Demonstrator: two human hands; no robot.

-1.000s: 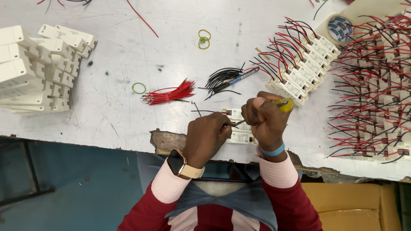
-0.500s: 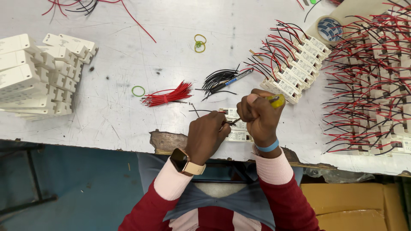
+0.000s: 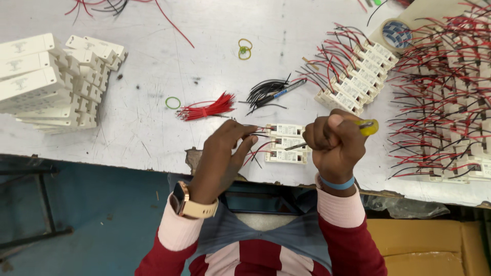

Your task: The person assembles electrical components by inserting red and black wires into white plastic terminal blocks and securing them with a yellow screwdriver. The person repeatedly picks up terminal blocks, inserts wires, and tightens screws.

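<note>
Now right hand [image 3: 335, 145] w/ screwdriver [image 3: 327, 138] on white module [image 3: 285, 144]; left hand [image 3: 225, 153] pinches wire [image 3: 255, 135].

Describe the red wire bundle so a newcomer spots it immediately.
On the white table, look just left of the loose black wires, above the left hand. The red wire bundle lies there, tied at its middle, unlike the red wires already attached to white modules.
</note>
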